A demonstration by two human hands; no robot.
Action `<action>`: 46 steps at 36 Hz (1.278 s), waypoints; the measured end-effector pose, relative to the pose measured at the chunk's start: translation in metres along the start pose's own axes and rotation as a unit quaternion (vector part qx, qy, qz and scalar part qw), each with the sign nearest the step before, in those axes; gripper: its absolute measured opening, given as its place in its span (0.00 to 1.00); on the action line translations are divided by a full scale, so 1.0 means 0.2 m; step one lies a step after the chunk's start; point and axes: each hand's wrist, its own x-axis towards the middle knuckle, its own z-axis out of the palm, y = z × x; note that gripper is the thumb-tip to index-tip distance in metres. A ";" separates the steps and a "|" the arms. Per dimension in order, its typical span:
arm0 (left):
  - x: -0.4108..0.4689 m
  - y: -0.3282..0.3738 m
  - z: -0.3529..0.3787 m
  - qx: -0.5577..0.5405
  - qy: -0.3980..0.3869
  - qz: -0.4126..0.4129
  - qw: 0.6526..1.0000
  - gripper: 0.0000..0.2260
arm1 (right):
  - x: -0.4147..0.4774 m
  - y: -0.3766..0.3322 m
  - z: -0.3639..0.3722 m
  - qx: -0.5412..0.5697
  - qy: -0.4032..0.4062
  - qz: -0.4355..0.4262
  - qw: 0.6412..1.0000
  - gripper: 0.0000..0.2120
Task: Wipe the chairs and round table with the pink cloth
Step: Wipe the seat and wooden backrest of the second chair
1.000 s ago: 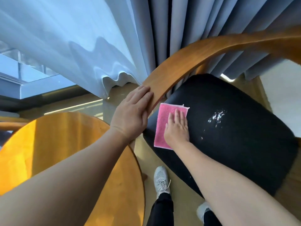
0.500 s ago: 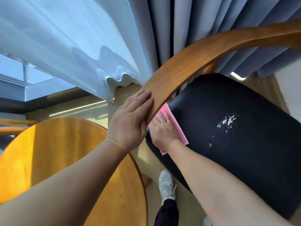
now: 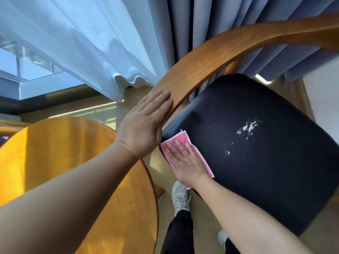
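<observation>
wiping the black seat by the curtains

the place is beside a window, with a thin white curtain (image 3: 82,43) and heavier grey curtains (image 3: 201,21) hanging down to a wooden floor (image 3: 201,213). a chair (image 3: 238,43) with a curved wooden back stands close to them, and a round table (image 3: 64,153) of the same warm wood is just beside it on the left.

the pink cloth (image 3: 183,139) lies flat on the black seat (image 3: 266,180), at the near left edge of it. the right hand (image 3: 185,162) presses on the cloth with the palm and straight fingers; it does not clench the cloth, it only pins it down. the left hand (image 3: 145,123) rests open on the wooden back of the chair, fingers flat along the rail, not closed around it.

the cloth looks thin, soft and light, folded to a small pad, so i think it will bunch up or slide out if it is pushed only with the fingertips. a flat palm over the middle of it seems the best hold. the seat looks smooth, and the cloth should glide easily on it.

farther right on the seat some white spots (image 3: 247,128) shine, and a smaller one (image 3: 227,153) sits nearer. they are well apart from the cloth, so this part seems not yet wiped. the table also seems to wait for its turn.
</observation>
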 end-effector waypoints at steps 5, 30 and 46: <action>0.01 -0.02 0.00 -0.001 -0.002 -0.002 1.000 0.22 | 0.04 0.03 -0.04 0.005 0.007 0.014 1.000 0.28; 0.05 -0.02 0.00 0.016 -0.007 0.026 1.000 0.22 | 0.50 0.53 -0.43 0.018 0.084 0.147 0.985 0.25; 0.06 -0.01 -0.02 0.024 -0.014 0.013 1.000 0.20 | 0.19 0.40 -0.25 0.015 0.064 0.225 0.972 0.30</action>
